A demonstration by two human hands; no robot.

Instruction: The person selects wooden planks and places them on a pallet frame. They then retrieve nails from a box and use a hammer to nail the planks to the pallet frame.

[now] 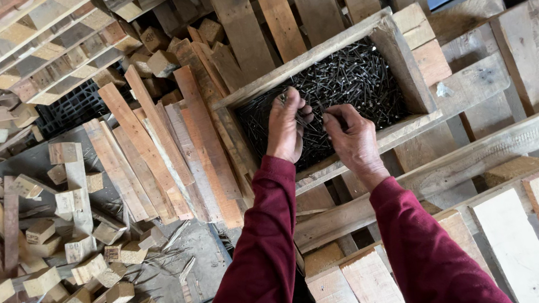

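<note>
A wooden box (314, 57) holds a heap of dark nails (357, 81). Both my hands reach into it from below, in dark red sleeves. My left hand (287, 129) has its fingers pinched together on several nails at the box's near left part. My right hand (353, 135) is just beside it, its fingers curled on nails above the pile. The fingertips of both hands nearly meet over the nails.
Long reddish wooden slats (160, 150) lie stacked left of the box. Many small wooden blocks (73, 239) are scattered on the grey floor at lower left. Pallet boards (494, 154) lie under and to the right of the box. Stacked pallets (47, 46) fill the upper left.
</note>
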